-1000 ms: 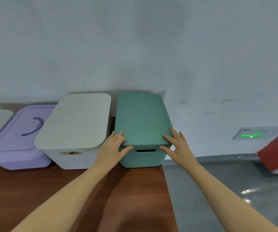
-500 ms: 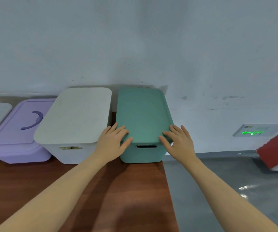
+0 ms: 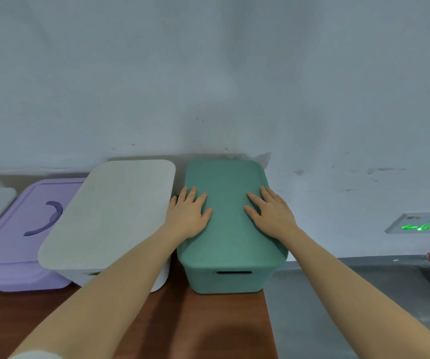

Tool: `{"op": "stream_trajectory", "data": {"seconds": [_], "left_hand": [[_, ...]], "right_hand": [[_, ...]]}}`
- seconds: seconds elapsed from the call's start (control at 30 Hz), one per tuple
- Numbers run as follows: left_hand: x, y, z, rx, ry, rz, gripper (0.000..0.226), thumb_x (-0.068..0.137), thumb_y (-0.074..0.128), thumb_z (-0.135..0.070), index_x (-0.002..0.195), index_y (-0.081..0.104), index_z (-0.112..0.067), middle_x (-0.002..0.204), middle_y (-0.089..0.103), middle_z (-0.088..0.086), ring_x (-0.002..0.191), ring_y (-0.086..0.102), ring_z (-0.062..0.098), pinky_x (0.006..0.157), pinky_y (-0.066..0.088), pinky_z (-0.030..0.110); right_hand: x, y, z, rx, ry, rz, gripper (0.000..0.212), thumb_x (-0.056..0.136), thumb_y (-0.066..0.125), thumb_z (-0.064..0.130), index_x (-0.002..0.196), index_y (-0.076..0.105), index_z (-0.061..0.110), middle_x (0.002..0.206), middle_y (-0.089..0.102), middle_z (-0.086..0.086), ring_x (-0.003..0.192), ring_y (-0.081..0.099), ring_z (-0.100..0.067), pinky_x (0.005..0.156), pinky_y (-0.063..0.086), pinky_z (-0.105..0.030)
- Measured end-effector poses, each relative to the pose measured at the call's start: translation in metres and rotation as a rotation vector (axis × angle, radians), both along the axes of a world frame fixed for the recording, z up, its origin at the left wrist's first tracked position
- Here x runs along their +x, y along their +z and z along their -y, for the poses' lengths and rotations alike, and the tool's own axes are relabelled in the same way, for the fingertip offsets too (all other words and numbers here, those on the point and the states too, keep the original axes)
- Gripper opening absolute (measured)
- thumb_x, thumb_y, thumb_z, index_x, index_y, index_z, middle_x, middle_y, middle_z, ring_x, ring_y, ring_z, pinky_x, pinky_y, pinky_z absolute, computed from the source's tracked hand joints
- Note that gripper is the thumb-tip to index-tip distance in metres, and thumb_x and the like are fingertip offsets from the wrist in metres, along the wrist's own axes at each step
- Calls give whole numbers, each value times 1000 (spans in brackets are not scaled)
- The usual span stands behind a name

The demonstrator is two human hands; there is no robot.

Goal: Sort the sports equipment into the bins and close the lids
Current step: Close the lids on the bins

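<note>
Wooden table (image 3: 208,320) edge — both hands, fingers spread, flat on green lid (image 3: 228,229).

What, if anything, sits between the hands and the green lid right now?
Nothing visible. The left hand and right hand both lie flat, palms down, directly on the green lid, which sits on its green bin.

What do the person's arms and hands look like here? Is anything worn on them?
Both forearms are bare from the lower frame edge to the wrist. The left hand and the right hand wear no gloves, and no rings, watch or bracelet can be seen. At the bottom left corner a small piece of white fabric shows, probably a short sleeve or shirt edge.
</note>
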State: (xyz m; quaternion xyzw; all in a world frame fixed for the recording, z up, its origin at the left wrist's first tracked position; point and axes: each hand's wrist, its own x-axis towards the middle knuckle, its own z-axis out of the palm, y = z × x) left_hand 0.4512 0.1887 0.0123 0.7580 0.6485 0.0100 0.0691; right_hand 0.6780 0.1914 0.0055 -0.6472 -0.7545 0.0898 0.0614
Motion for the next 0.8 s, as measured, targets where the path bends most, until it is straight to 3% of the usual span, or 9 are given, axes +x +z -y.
{"op": "stream_trajectory", "data": {"seconds": [0.33, 0.8], "left_hand": [[1, -6, -79, 45, 46, -58, 62, 94, 21, -55, 148, 14, -25, 157, 7, 6, 144, 0, 24, 116, 4, 43], [-5, -13, -88, 80, 67, -67, 63, 93, 19, -57, 149, 11, -29, 157, 6, 4, 144, 0, 20, 117, 1, 40]], "right_hand": [[-4, -2, -89, -22, 4, -4, 61, 92, 25, 62, 147, 17, 39, 158, 3, -2, 145, -3, -18, 116, 4, -35], [-12, -5, -98, -7, -4, -26, 61, 91, 30, 61, 147, 20, 36, 158, 6, -5, 145, -2, -20, 115, 7, -37]]}}
